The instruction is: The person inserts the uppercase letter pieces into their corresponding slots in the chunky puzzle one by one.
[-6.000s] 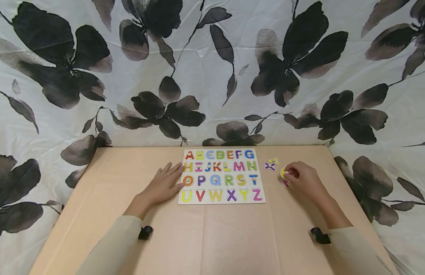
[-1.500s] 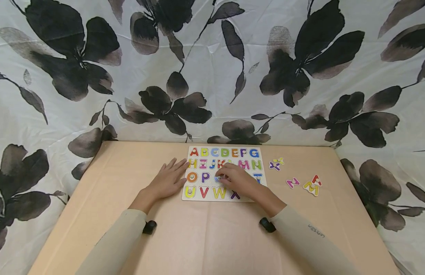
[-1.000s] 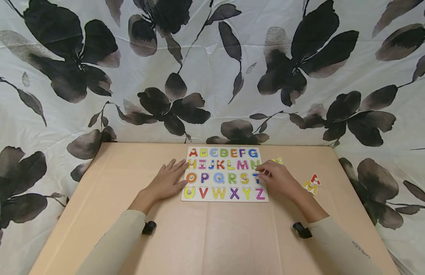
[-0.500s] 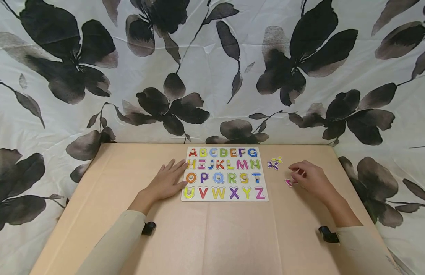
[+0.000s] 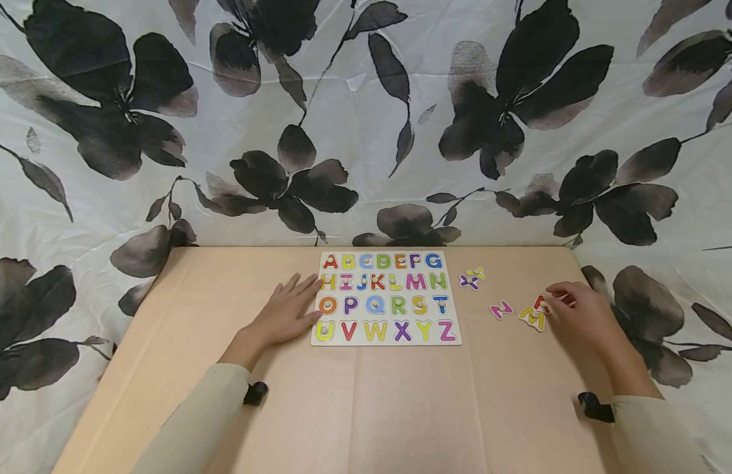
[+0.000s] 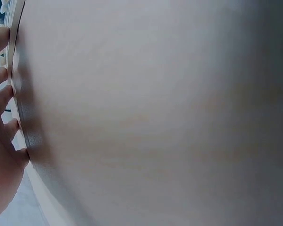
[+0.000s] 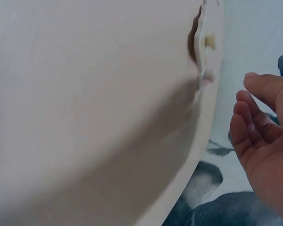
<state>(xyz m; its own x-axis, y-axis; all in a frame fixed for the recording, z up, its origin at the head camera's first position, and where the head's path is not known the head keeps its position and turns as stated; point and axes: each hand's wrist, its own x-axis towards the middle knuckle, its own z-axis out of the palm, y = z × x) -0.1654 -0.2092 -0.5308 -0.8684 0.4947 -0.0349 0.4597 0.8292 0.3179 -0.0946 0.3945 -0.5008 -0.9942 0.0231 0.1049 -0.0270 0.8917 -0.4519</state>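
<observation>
The white alphabet puzzle board [image 5: 366,345] lies at the far middle of the table, filled with colourful knobbed letters. My left hand [image 5: 284,315] rests at its left edge with fingers spread; in the left wrist view the fingertips [image 6: 20,157] touch the edge. To the right, a red letter A piece [image 5: 540,304] lies against a yellow letter M piece [image 5: 532,318]. My right hand [image 5: 585,316] is beside the A, partly covering it in the head view. In the right wrist view, the right hand [image 7: 269,136] has bent fingers, nothing visible between them, and is apart from the pieces.
Between board and right hand lies a pink letter piece [image 5: 501,310], like an N or Z. Farther back, a purple X piece [image 5: 469,282] sits against a yellow Y-like piece [image 5: 476,272]. The tan table [image 5: 401,408] ends at a floral cloth [image 5: 366,131].
My right hand has moved from over the board, past the pink piece, rightward to the A and M pieces. My left hand has stayed at the board's left edge.
</observation>
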